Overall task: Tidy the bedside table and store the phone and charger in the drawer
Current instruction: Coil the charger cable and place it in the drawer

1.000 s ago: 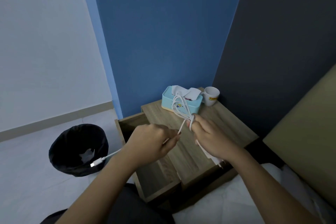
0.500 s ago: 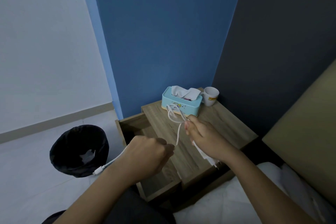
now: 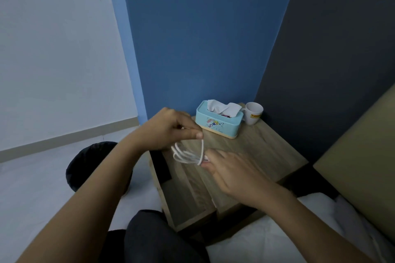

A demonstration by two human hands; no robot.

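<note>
A white charger cable (image 3: 188, 153) hangs in loose loops between my two hands, above the wooden bedside table (image 3: 267, 151). My left hand (image 3: 168, 130) is raised over the table's left edge and pinches the cable's upper strands. At the lower end of the loops, the fingertips of my right hand (image 3: 230, 175) grip the cable. The drawer (image 3: 186, 203) stands pulled out toward me on the table's left side, and my arms cover part of its inside. No phone is visible.
A light-blue tissue box (image 3: 220, 121) and a white mug (image 3: 253, 113) stand at the back of the table by the blue wall. A black waste bin (image 3: 85, 166) sits on the floor to the left. White bedding (image 3: 320, 230) and a tan headboard (image 3: 363, 156) lie to the right.
My left hand rose from low beside the drawer to above the table and drew the cable's free end into the loops. My right hand dropped and tilted flatter.
</note>
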